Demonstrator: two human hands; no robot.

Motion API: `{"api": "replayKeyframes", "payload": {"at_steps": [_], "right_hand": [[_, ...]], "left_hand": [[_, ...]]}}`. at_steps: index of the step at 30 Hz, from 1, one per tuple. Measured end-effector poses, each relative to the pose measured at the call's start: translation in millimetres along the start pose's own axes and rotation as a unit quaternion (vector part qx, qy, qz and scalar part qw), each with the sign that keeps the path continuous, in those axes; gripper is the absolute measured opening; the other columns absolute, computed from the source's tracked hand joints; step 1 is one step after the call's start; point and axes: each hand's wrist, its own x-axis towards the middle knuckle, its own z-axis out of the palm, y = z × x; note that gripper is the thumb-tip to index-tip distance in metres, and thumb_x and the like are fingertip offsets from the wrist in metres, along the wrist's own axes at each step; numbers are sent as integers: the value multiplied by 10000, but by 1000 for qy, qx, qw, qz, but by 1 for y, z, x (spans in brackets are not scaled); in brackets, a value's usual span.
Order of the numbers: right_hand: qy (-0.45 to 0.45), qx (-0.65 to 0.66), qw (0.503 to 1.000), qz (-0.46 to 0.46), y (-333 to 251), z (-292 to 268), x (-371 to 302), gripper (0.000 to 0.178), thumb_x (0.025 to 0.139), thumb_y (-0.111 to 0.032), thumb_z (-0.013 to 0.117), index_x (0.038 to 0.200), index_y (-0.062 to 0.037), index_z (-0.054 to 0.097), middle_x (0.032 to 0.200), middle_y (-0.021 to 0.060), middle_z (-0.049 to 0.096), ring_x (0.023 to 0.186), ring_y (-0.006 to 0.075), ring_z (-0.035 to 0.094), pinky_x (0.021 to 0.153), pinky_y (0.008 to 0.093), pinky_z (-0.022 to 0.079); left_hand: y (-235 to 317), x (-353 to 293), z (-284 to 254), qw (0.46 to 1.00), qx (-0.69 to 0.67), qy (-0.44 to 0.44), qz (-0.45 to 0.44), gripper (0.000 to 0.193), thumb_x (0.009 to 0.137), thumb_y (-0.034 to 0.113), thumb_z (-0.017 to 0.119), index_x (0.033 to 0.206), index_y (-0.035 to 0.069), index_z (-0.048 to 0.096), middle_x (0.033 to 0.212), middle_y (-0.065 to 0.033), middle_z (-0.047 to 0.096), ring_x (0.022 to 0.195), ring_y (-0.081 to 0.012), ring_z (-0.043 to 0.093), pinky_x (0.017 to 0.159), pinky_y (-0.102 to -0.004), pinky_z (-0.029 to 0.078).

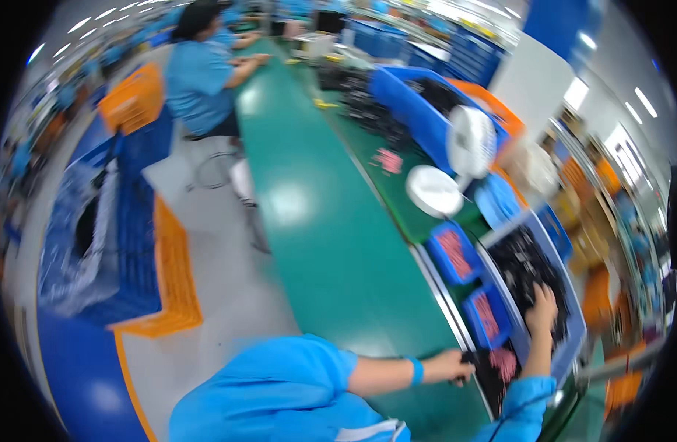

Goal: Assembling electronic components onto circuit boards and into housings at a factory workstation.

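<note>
My left hand (447,366) is closed on a small black part (468,359) at the near right edge of the green belt. My right hand (542,309) reaches into a grey bin (572,344) of black parts (525,259). Its fingertips are among the parts and blurred, so their grip is unclear. Beside my hands, small pink pieces (503,362) lie in a heap on a dark surface. Two small blue trays, one farther (467,274) and one nearer (493,339), hold more pink pieces between the belt and the bin.
The green conveyor belt (316,243) runs away from me. White reels (433,190) and a large blue crate (408,121) of black parts stand far right. Blue and orange crates (136,243) are stacked left. A co-worker in blue (198,81) sits at the belt's far left.
</note>
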Motion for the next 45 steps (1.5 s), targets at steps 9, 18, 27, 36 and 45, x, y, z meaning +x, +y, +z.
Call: {"api": "replayKeyframes", "payload": {"at_steps": [9,18,27,36,45], "right_hand": [[11,39,999,-34,28,40,13,369,737,59,504,1067,-50,628,1046,153,633,994,349,581,847,415,452],[187,214,934,216,90,22,-11,345,883,-51,542,1224,1,539,1088,164,638,962,282,616,846,339,469],[145,795,528,262,-41,-35,-129,249,912,-71,557,1146,3,513,1022,116,604,816,187,571,726,294,495],[31,779,522,346,-151,-37,-218,237,923,-70,541,1157,-32,528,975,74,628,757,122,589,624,242,482],[43,718,628,298,-163,-19,-222,163,952,-148,525,1074,-39,527,815,18,570,606,61,497,482,197,390]], "left_hand": [[-5,-2,0,997,-72,24,-1,122,882,155,560,845,59,495,683,-27,553,523,-126,554,473,-251,434],[-1,-2,0,998,-57,10,-21,125,876,155,564,837,67,485,679,-26,560,519,-117,551,468,-242,421],[-11,3,-4,994,-100,27,-25,303,900,382,601,949,104,492,754,-15,574,602,-90,544,543,-214,461],[15,-24,14,995,-22,48,87,564,846,452,651,1156,-2,528,1054,-77,605,977,-136,545,880,-282,443],[12,-25,10,997,-59,19,50,377,730,102,738,1058,27,568,966,-78,628,882,-173,591,766,-316,500]]}}
